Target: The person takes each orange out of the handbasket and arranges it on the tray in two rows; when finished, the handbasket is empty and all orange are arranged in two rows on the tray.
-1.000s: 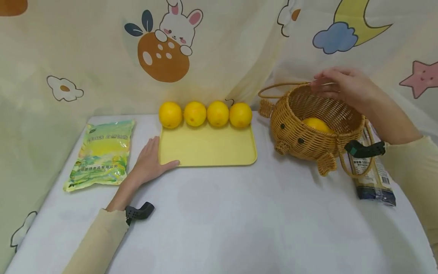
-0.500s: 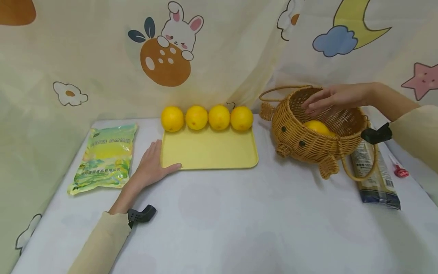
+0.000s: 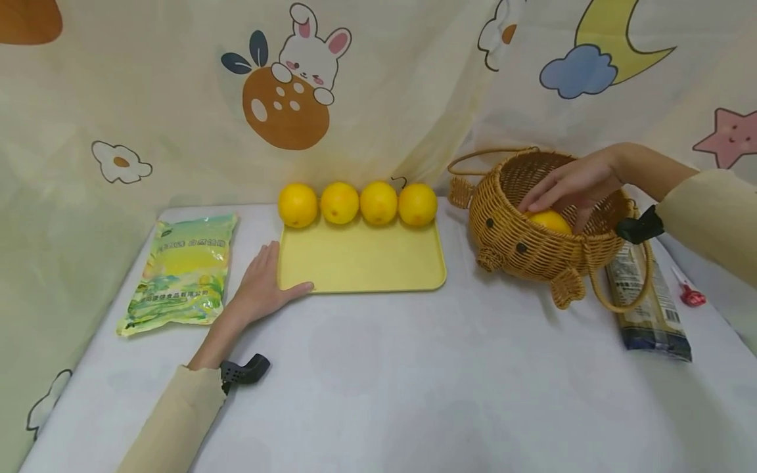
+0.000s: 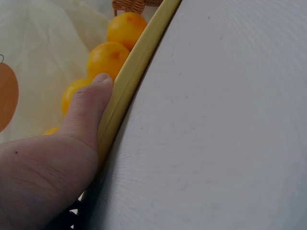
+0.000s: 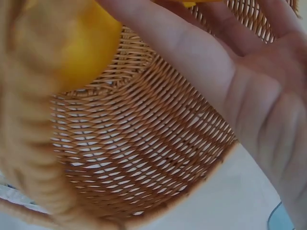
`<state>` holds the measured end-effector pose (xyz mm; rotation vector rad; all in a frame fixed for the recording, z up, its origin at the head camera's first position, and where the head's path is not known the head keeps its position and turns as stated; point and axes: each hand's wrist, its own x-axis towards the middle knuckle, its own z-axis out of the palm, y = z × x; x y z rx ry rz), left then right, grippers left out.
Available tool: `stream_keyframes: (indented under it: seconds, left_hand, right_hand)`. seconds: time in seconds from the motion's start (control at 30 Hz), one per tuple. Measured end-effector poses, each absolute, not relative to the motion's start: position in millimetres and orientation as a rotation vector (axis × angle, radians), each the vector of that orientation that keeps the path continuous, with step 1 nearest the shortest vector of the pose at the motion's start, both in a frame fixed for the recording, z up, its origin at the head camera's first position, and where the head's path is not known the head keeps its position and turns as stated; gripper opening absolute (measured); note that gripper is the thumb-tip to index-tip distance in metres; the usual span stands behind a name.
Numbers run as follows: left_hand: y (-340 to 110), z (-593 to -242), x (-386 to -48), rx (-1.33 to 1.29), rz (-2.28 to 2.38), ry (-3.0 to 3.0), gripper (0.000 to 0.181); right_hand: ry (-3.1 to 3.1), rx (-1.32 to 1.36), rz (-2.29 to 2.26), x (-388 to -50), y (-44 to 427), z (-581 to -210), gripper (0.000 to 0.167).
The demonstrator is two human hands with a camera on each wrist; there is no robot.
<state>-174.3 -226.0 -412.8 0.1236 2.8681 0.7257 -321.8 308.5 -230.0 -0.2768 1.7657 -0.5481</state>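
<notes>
My left hand point(image 3: 260, 282) rests at the near left corner of a yellow tray point(image 3: 361, 263). Its fingers lie straight along the left side, and its thumb point(image 4: 91, 103) stretches along the front edge. Several oranges point(image 3: 378, 203) stand in a row at the tray's back edge. On the right, a pig-faced wicker basket point(image 3: 503, 243) holds fruit. My right hand point(image 3: 582, 180) reaches inside it, its fingers and thumb curved round an orange point(image 3: 550, 222); the fingertips are partly hidden. The right wrist view shows an orange point(image 5: 91, 48) close by the hand, against the basket's woven wall point(image 5: 158, 129).
A green-yellow food bag point(image 3: 177, 276) lies left of my left hand. Beneath the basket's right handle is a brown-and-blue packet point(image 3: 650, 315), with a small red item point(image 3: 692, 297) beside it. A printed cloth point(image 3: 402, 85) hangs behind the table.
My right hand has come from above the basket's rim down into it and now grips the orange. My left hand stays at the tray corner. The head view has shifted slightly.
</notes>
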Motion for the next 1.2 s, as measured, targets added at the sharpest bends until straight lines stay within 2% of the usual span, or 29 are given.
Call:
stream_keyframes:
  seconds: [0.47,0.73,1.13,1.2]
  left_hand:
    - [-222.8,-411.6,-175.5,0.133,0.738,2.871,0.121]
    - [-224.3,-410.9,-174.0,0.124,0.735,2.87,0.121]
    - [-224.7,-411.0,-174.7,0.125,0.733,2.865,0.122]
    - [-224.6,-410.8,-174.9,0.123,0.734,2.865,0.122]
  right_hand:
    - [1.656,-0.221,-0.418,-325.2,282.7,-230.7,0.061]
    - [1.655,-0.113,-0.434,-318.9,284.1,-245.3,0.077]
    - [1.62,-0.132,-0.43,-321.9,283.0,-244.9,0.065]
    - [1.642,-0.15,-0.433,-321.9,284.1,-242.5,0.068]
